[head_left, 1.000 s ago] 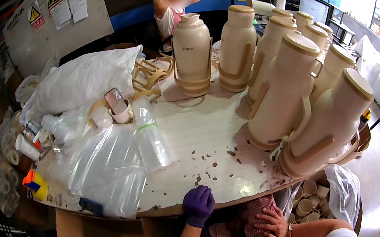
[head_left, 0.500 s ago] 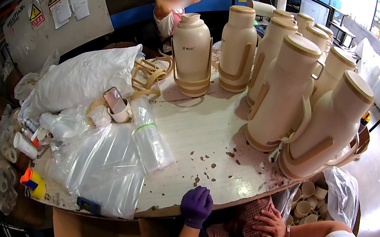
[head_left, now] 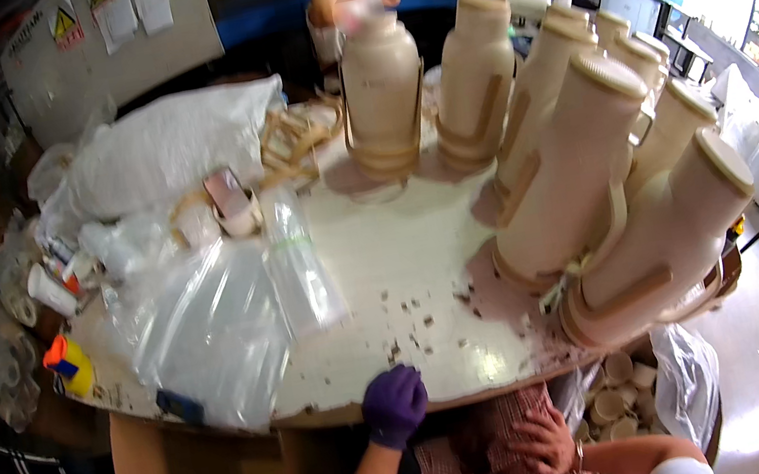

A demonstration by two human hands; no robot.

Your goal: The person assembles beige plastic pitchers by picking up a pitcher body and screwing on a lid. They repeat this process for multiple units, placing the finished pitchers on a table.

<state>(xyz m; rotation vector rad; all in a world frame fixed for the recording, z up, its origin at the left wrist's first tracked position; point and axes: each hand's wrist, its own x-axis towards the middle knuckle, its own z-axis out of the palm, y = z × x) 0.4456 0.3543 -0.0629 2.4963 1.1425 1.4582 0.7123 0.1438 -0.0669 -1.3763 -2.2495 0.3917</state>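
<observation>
My left hand [head_left: 395, 407], in a purple glove, rests at the table's front edge with its fingers curled into a loose fist. Nothing shows sticking out of it. My right hand [head_left: 541, 442], bare, lies on the red checked cloth [head_left: 486, 467] over my lap, fingers spread. In front of the left hand, small brown flakes [head_left: 425, 320] are scattered on the white tabletop [head_left: 393, 255]. Several beige vacuum jugs with handles stand along the right side and back. The nearest jug [head_left: 655, 244] is to the right, and another jug [head_left: 384, 99] stands at the back middle.
Clear plastic bags [head_left: 214, 337] cover the table's left, beside a phone [head_left: 226, 191] in a cup. Behind lie a white sack [head_left: 161, 149] and beige handle parts [head_left: 292, 141]. Beige cups [head_left: 612, 404] fill a lined box below the right edge. Across the table is another person [head_left: 354, 3].
The view has shifted slightly and blurred. Both my hands stay in nearly the same places, and the things on the table are as before.
</observation>
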